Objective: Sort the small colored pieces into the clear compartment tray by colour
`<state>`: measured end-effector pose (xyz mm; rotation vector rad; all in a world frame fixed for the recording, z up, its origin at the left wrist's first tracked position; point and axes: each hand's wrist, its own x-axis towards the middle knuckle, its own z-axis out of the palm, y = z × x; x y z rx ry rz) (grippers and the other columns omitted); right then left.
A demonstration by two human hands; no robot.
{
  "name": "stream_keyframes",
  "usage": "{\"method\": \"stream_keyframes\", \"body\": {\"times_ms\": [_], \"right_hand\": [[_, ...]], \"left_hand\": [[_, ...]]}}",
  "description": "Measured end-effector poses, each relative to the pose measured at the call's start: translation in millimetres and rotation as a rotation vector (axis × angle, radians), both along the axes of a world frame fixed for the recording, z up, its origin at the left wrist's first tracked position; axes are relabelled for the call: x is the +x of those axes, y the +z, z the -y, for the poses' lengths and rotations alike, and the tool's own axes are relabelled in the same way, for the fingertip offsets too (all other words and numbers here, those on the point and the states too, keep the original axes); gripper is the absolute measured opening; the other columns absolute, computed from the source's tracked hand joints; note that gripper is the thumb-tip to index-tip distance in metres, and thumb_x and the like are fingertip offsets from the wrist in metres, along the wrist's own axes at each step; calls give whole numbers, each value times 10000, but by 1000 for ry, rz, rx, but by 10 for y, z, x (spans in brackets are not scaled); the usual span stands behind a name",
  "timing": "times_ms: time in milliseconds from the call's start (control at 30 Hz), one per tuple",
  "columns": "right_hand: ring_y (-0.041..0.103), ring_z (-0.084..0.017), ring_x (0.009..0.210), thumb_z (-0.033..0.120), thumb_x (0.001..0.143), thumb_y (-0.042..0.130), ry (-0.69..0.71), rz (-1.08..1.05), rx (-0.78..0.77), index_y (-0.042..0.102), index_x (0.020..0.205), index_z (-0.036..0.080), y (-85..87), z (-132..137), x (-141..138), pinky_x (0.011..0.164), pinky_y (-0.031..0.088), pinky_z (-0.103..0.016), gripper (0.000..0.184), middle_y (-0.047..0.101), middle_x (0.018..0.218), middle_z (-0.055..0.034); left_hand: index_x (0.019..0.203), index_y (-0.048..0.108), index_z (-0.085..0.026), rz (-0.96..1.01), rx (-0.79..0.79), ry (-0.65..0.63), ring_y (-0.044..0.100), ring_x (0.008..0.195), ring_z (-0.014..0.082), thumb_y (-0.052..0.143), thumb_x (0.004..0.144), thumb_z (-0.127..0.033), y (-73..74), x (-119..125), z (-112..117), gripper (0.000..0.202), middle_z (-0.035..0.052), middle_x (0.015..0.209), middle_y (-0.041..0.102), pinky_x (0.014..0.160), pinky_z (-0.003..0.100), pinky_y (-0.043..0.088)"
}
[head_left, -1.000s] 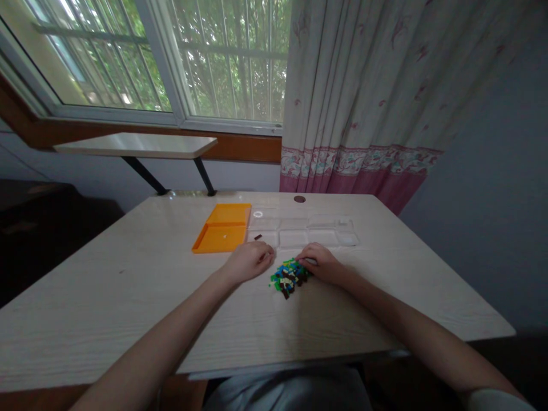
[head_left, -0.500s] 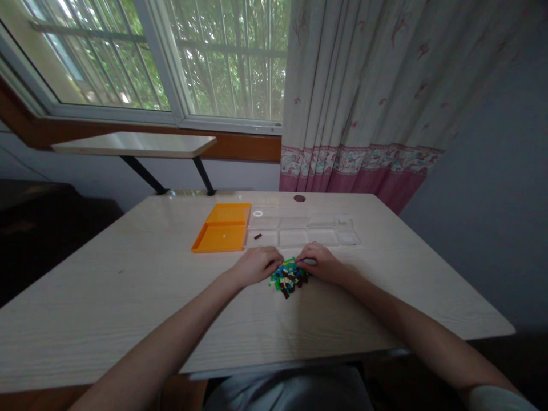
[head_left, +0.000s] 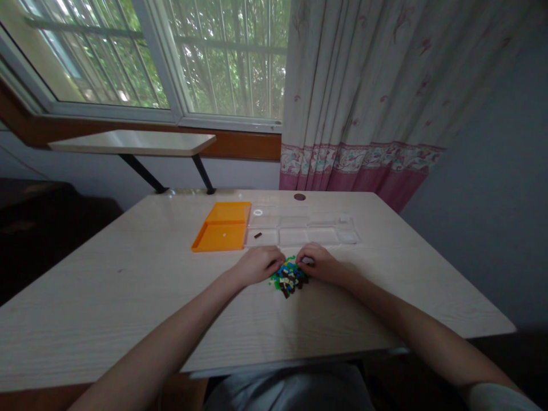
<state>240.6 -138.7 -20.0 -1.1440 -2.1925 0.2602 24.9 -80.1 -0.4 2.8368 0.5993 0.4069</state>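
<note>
A small heap of toy building bricks (head_left: pixel 287 278) in green, blue, brown, cream and yellow lies on the table. My left hand (head_left: pixel 259 266) rests at the heap's left edge, its fingers curled and pressed together among the bricks. From the right, my right hand (head_left: pixel 320 264) reaches the heap's upper edge, thumb and fingers bent into a pinch. The pieces are too small to make out what either hand's fingertips hold. Just beyond the hands, a single brown brick (head_left: pixel 257 235) sits in a compartment of the clear divided tray (head_left: pixel 314 228).
An orange open case (head_left: pixel 219 241) with a tiny white piece in it adjoins the clear tray's left side. A white ring (head_left: pixel 257 212) lies in a rear compartment. A raised shelf (head_left: pixel 141 142) stands at the table's back left. A round brown disc (head_left: pixel 299 197) is near the back edge.
My right hand's fingers have shifted slightly at the heap's edge. My left hand stays almost in place, and the heap looks nearly the same.
</note>
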Motion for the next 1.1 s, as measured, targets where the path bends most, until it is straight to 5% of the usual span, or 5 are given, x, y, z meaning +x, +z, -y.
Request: {"method": "stream_keyframes", "body": {"times_ms": [733, 1100], "right_hand": [[543, -156, 753, 183, 776, 559, 13, 13, -23, 579, 773, 175, -1, 6, -20, 717, 434, -278, 22, 615, 757, -35], [531, -157, 744, 228, 818, 522, -44, -62, 139, 557, 801, 185, 42, 60, -76, 695, 429, -277, 58, 600, 739, -34]], "left_hand": [[916, 596, -182, -8, 30, -33, 576, 812, 143, 383, 873, -232, -54, 69, 19, 223, 41, 852, 619, 719, 223, 426], [912, 620, -185, 110, -77, 41, 570, 754, 127, 416, 862, -266, 18, 82, 100, 225, 36, 828, 625, 665, 204, 417]]}}
